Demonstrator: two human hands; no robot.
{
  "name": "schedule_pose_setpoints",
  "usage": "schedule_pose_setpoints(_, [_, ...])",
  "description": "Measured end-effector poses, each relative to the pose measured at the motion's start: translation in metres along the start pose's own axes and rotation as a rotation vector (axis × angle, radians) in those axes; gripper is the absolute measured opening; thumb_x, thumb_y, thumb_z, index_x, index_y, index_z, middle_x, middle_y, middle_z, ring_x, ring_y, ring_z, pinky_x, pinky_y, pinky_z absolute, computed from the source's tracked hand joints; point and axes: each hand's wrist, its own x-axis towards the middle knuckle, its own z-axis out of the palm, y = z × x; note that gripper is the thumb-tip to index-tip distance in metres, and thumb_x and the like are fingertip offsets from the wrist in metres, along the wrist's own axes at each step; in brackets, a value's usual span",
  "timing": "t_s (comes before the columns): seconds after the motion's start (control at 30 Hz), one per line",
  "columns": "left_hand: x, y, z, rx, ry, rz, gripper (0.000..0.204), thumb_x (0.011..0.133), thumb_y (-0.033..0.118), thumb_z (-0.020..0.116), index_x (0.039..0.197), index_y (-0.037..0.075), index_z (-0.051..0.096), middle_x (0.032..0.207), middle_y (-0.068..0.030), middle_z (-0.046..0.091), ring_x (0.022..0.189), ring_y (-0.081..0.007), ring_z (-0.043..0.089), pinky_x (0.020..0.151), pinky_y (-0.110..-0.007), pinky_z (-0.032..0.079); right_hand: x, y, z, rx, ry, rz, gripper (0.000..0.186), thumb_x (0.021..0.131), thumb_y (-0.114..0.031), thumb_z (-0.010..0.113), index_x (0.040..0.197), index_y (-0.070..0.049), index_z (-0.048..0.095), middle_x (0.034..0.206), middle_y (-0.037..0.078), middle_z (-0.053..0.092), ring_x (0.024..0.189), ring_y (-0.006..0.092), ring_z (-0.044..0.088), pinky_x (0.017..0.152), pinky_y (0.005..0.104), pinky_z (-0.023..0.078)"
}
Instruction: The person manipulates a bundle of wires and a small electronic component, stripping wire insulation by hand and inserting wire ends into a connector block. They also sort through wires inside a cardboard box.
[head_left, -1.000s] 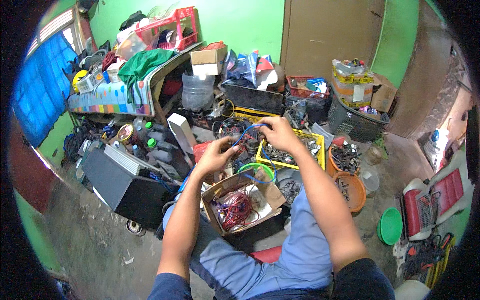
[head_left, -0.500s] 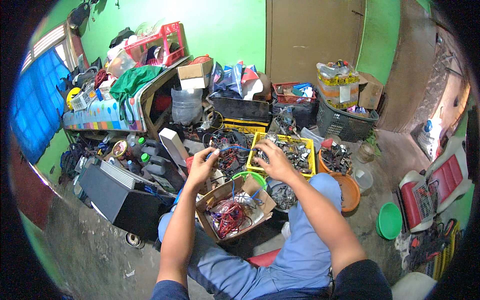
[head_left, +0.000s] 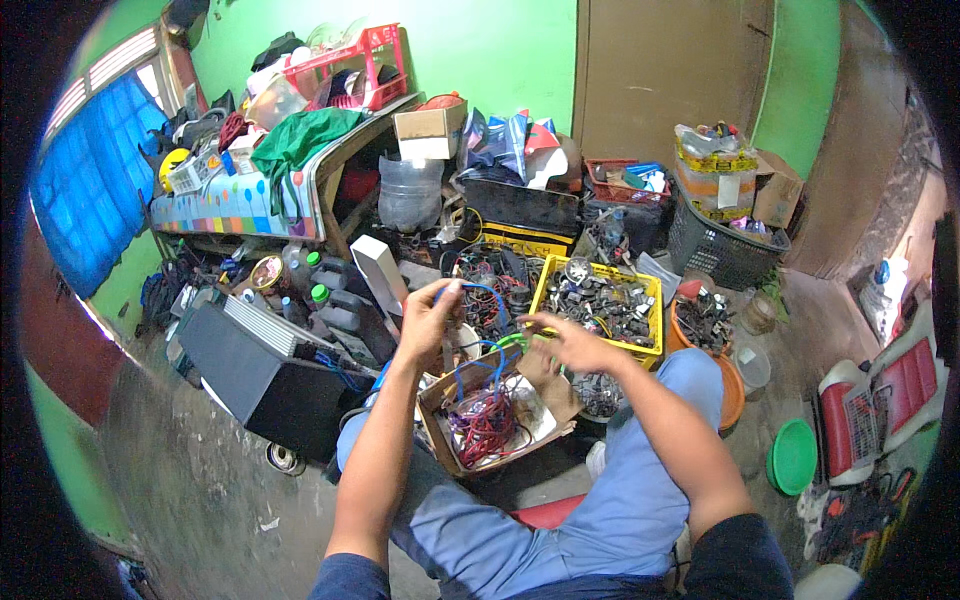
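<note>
My left hand (head_left: 430,324) is closed on a thin blue cable (head_left: 492,292), pinched near the fingertips. The cable arcs to the right and hangs in loops toward an open cardboard box (head_left: 462,462). Inside that box lies a tangle of red and dark wires (head_left: 482,425). My right hand (head_left: 574,346) is over the box's far right flap, fingers stretched and apart, slightly blurred, with nothing seen in it. Just beyond it stands a yellow crate (head_left: 655,322) filled with small dark and grey parts. A green basin rim (head_left: 510,340) shows between my hands.
Black cables (head_left: 490,270) are heaped behind the box. Orange basins (head_left: 733,398) stand by my right knee, one holding dark parts. A black case (head_left: 290,410) and dark jugs (head_left: 345,312) are at left. A green bowl (head_left: 792,457) lies on the floor at right.
My right hand has let go of the blue cable and dropped lower, its fingers opening. The cable now loops down from my left hand. The whole view has shifted slightly.
</note>
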Motion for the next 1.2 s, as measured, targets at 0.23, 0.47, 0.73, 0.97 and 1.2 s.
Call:
schedule_pose_setpoints(0.23, [0.004, -0.004, 0.003, -0.583, -0.031, -0.061, 0.028, 0.1, 0.032, 0.06, 0.094, 0.004, 0.061, 0.069, -0.0011, 0.05, 0.062, -0.0128, 0.052, 0.056, -0.028, 0.043, 0.014, 0.042, 0.069, -0.232, -0.198, -0.09, 0.051, 0.092, -0.053, 0.063, 0.105, -0.005, 0.073, 0.087, 0.014, 0.071, 0.079, 0.025, 0.065, 0.08, 0.0394, 0.051])
schedule_pose_setpoints(0.47, [0.01, -0.013, -0.027, -0.734, 0.029, -0.065, 0.035, 0.1, 0.046, 0.054, 0.091, 0.012, 0.054, 0.071, 0.0016, 0.045, 0.063, -0.0132, 0.046, 0.062, -0.03, 0.04, 0.024, 0.016, 0.033, -0.39, 0.163, -0.054, 0.022, 0.083, -0.023, 0.067, 0.087, -0.002, 0.072, 0.084, 0.021, 0.069, 0.081, 0.034, 0.069, 0.073, 0.0429, 0.053])
schedule_pose_setpoints(0.73, [0.008, -0.001, -0.032, -0.983, 0.057, 0.073, 0.035, 0.103, 0.037, 0.052, 0.113, 0.006, 0.061, 0.069, 0.0029, 0.045, 0.063, -0.0112, 0.044, 0.063, -0.029, 0.039, -0.022, -0.063, -0.09, -0.85, 1.072, -0.158, 0.017, 0.078, -0.013, 0.075, 0.086, -0.003, 0.064, 0.088, 0.015, 0.065, 0.083, 0.0376, 0.065, 0.071, 0.045, 0.05])
schedule_pose_setpoints(0.97, [0.018, -0.008, -0.041, -0.956, 0.147, 0.13, 0.034, 0.102, 0.039, 0.054, 0.108, 0.006, 0.061, 0.067, 0.0028, 0.043, 0.063, -0.0114, 0.044, 0.062, -0.029, 0.038, -0.026, -0.03, -0.109, -0.737, 1.097, 0.187, 0.028, 0.084, -0.029, 0.075, 0.084, -0.002, 0.069, 0.082, 0.024, 0.068, 0.083, 0.0433, 0.067, 0.07, 0.0504, 0.05])
schedule_pose_setpoints(1.2, [0.02, -0.009, -0.08, -0.773, 0.44, 0.018, 0.039, 0.098, 0.041, 0.061, 0.113, 0.005, 0.062, 0.069, 0.0024, 0.043, 0.062, -0.0107, 0.045, 0.061, -0.029, 0.041, -0.04, 0.006, -0.132, -0.721, 1.055, 0.137, 0.039, 0.092, -0.04, 0.067, 0.086, -0.002, 0.071, 0.076, 0.023, 0.067, 0.072, 0.0388, 0.068, 0.067, 0.045, 0.05])
